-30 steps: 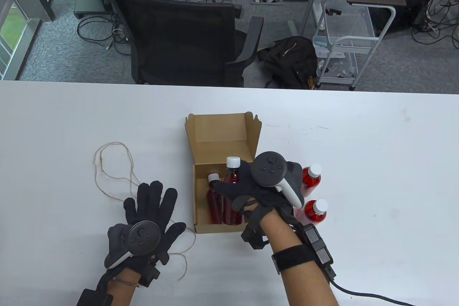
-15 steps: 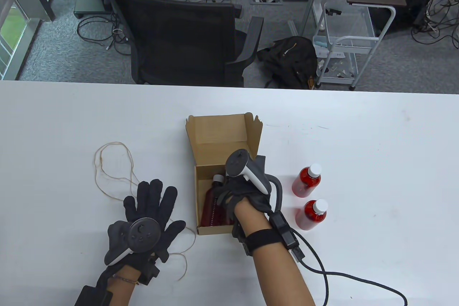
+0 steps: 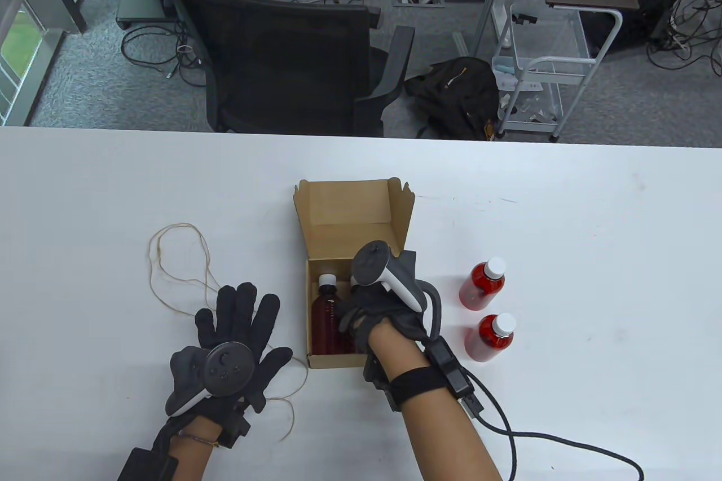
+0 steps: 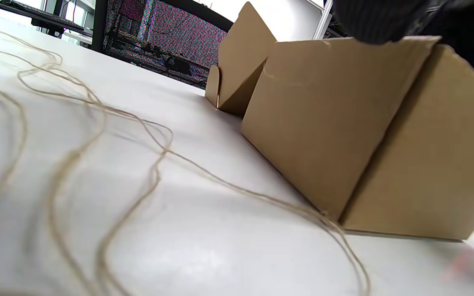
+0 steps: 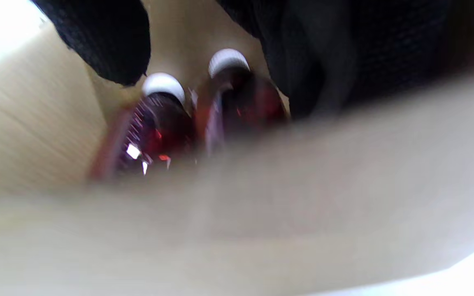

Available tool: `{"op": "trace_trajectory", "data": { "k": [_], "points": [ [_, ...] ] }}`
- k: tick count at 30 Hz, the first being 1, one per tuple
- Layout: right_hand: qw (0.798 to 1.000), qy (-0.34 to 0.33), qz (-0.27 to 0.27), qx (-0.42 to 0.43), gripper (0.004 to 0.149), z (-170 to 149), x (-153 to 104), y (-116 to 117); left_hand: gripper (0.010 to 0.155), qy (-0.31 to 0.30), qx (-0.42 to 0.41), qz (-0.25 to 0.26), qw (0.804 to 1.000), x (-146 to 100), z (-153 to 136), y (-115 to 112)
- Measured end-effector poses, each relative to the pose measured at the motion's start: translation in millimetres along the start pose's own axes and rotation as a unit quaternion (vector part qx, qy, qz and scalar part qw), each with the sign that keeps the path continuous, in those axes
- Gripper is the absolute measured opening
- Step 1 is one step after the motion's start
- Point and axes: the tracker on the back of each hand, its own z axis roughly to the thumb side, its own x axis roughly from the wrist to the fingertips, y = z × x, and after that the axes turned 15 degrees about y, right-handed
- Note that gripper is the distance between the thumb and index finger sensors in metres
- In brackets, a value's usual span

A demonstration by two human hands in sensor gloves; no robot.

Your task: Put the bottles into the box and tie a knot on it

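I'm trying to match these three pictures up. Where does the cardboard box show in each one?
Table view: the cardboard box sits mid-table, lid open, right hand reaching in.
Left wrist view: the box fills the right half, seen from low beside its outer wall.
Right wrist view: the camera looks into the box; its blurred wall surrounds two bottles.
Shared landmark: the box's plain brown cardboard walls.

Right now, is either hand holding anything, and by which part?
The right hand is in the box on a bottle; where it grips is hidden. The left hand lies flat, holding nothing.
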Motion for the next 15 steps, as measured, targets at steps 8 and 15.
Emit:
{"op": "trace_trajectory", "data": {
  "k": [8,15],
  "points": [
    [0.976,-0.081,-0.158,0.122,0.079,-45.7,-53.2,-80.4,0.092,-0.003,0.002,0.004,1.0,-2.1,1.2,-1.2],
    [0.942,-0.078,-0.257,0.2,0.077,-146.6,-64.8,-103.3,0.092,-0.006,0.001,0.01,1.0,-5.5,3.6,0.4]
  ]
}}
